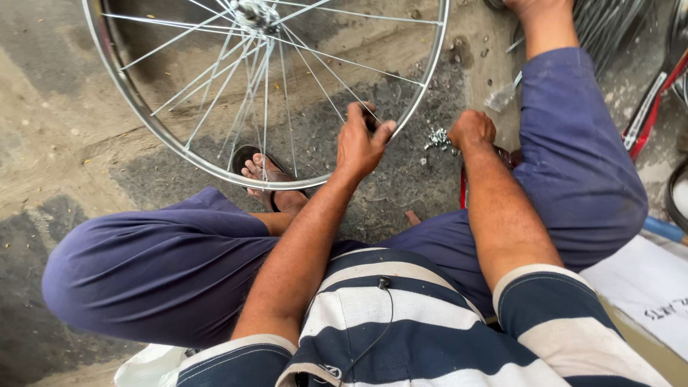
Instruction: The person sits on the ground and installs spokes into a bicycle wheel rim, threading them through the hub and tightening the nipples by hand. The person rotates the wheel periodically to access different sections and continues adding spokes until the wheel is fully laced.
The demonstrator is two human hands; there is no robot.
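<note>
Bike wheel [215, 86] is standing upright on its rim on the dirty concrete ground [57, 143], right in front of the seated person — axle pointing roughly toward and away from the camera, so you see the spoke face nearly flat-on. Hub [252, 11] sits at the top edge of the view. Left hand [362, 143] is at the lower right of the rim, fingers pinched narrow around a spoke. Right hand [471, 129] is a closed fist just beside a small pile of metal bits [437, 138] — can't tell what's inside it. A sandalled foot [269, 175] shows through the spokes.
</note>
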